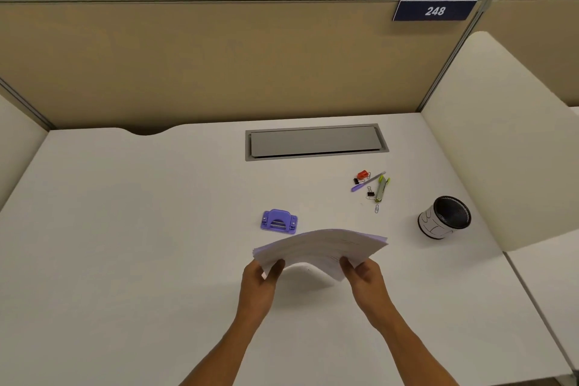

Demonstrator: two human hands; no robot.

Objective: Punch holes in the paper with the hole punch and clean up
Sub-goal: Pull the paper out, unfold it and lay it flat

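Right now both of my forearms reach forward over the white desk (125, 260), angled inward so that my 2 hands meet at the near edge of the paper stack (319, 247). My left hand (260, 282) grips the stack's near left corner, thumb on top and fingers curled beneath it. My right hand (363, 276) grips the near right part of the same edge in the same way, thumb above and fingers under. Neither hand is spread; both are closed round the sheets.

The paper stack is lifted off the desk and casts a soft shadow below. It bows upward in the middle, with its long axis running left to right across my view and the right end sitting a little farther from me than the left. Its far edge points toward the partition (188, 66).

The purple hole punch (279, 221) sits on the desk just beyond the stack's left end, apart from the paper, its long axis also left to right.

Farther right lies a small cluster: a red binder clip (362, 175), a purple pen (366, 182) lying diagonally, a green stapler (382, 188) and a paper clip (376, 208). A black mesh cup (445, 218) stands near the right divider. A grey cable hatch (315, 142) is set into the desk behind, and a blue plate reads 248 (435, 10).
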